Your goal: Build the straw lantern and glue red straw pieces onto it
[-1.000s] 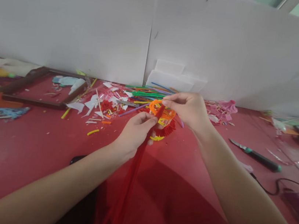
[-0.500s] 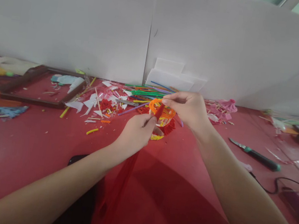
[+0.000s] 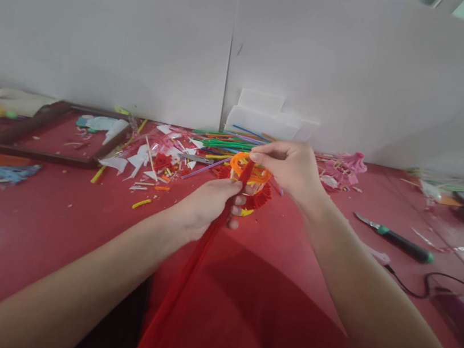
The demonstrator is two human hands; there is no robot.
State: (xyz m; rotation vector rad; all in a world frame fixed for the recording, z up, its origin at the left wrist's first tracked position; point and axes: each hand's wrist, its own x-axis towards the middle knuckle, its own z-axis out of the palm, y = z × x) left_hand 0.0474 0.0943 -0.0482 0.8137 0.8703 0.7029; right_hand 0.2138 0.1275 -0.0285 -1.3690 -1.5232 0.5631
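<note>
A long strip of sheer red fabric runs from my fingertips down toward the near edge of the view. My right hand pinches its upper end between thumb and fingers. Lower down, my left hand is closed around the gathered strip. Just behind the hands stands a small craft piece with an orange looped top, a red fringe and yellow at its base. The hands and fabric partly hide it.
Green and coloured pipe cleaners lie at the back beside paper scraps. A dark wooden frame sits at left. On the right are a green-and-black handled knife, a black cord and a pink ruffled piece.
My left hand has shifted slightly down and left along the red fabric, its fingers now showing wrapped around it. The strip is drawn straighter toward me. My right hand stays nearly in place.
</note>
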